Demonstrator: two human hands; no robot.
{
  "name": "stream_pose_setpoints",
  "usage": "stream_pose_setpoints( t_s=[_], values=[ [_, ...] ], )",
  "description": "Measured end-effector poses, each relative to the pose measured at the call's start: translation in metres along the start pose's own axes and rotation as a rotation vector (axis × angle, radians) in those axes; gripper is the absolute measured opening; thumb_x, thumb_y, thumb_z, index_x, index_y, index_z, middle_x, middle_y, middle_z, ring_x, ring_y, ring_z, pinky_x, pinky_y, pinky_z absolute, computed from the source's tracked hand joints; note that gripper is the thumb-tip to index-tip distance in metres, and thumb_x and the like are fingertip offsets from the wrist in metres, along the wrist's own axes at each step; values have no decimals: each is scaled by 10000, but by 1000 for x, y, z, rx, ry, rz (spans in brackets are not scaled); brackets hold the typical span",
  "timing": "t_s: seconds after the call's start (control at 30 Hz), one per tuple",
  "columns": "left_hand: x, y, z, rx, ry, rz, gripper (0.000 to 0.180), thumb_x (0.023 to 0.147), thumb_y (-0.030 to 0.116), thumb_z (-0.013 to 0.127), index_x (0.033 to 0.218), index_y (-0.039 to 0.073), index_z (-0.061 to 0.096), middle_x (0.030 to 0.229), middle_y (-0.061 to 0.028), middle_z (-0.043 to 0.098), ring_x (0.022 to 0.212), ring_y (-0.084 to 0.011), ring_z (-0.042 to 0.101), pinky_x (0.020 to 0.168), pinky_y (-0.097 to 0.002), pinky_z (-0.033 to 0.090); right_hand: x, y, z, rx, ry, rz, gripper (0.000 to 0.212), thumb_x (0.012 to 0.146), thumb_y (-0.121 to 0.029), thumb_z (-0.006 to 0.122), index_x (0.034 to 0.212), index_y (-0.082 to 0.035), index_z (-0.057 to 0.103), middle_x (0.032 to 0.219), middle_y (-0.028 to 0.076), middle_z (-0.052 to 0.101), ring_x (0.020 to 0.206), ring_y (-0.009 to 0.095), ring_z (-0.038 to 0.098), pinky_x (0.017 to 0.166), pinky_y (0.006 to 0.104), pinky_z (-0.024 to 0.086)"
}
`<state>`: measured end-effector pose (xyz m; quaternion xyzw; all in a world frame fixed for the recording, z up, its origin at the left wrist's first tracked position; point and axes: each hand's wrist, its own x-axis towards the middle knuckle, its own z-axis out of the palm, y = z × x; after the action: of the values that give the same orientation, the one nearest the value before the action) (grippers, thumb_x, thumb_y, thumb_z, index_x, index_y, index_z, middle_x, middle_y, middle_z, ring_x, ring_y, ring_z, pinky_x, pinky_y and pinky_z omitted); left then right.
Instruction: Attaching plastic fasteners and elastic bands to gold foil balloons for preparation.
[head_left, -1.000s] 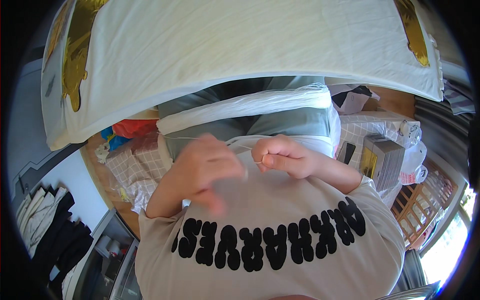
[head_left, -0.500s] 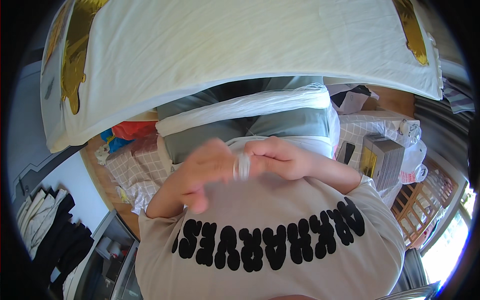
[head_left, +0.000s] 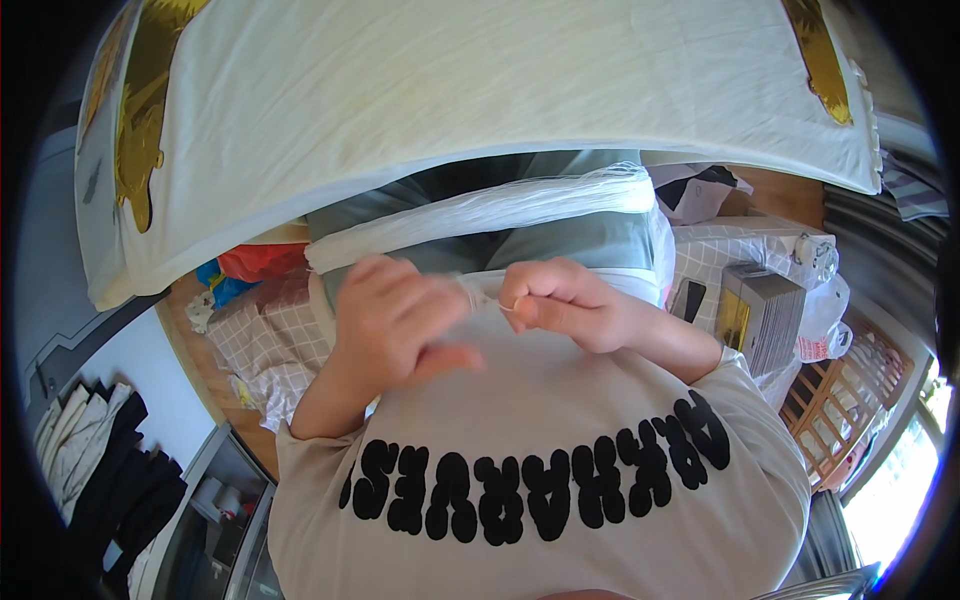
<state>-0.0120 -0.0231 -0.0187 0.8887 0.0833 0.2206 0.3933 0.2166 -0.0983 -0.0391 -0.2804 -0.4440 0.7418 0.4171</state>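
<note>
A skein of white thread (head_left: 480,213) lies across my thighs, just under the front edge of a cream cloth. Both of my hands are in front of my chest. My right hand (head_left: 568,305) is closed, thumb pressed to the bent fingers, with a thin bit of white thread pinched at the tip. Motion blurs my left hand (head_left: 400,318) beside it, its thumb pointing right and its fingers smeared. Faint, blurred white thread (head_left: 478,296) shows in the gap between the hands.
The cream cloth (head_left: 480,85) with gold patches spans the far side. To the right, a phone (head_left: 689,303) and a stack of grey-edged packs (head_left: 765,315) rest on a checked cover, near a wooden slatted crate (head_left: 845,410). Red and blue bags (head_left: 258,262) lie left.
White thread wound in a band round a finger between the hands no longer shows as a band. My left hand has shifted slightly left, and the hands have parted a little.
</note>
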Motion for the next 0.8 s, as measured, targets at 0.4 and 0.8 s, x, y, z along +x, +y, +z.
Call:
stream_pose_setpoints(
  t_s=[0.4,0.8],
  values=[
    [9,0,1,424,164,-135,401,931,370,497,1059,32,672,881,-41,685,616,-174,529,608,-325,412,10,-7,6,-220,-97,39,97,960,-48,467,904,2,528,819,76,557,725,175,500,670,278,404],
    [-2,0,27,-834,366,-506,237,848,-25,638,1072,37,684,818,-51,666,705,-96,578,614,-210,425,19,6,5,-425,186,-184,54,853,10,625,903,1,608,853,87,619,763,209,586,665,295,457]
  ],
)
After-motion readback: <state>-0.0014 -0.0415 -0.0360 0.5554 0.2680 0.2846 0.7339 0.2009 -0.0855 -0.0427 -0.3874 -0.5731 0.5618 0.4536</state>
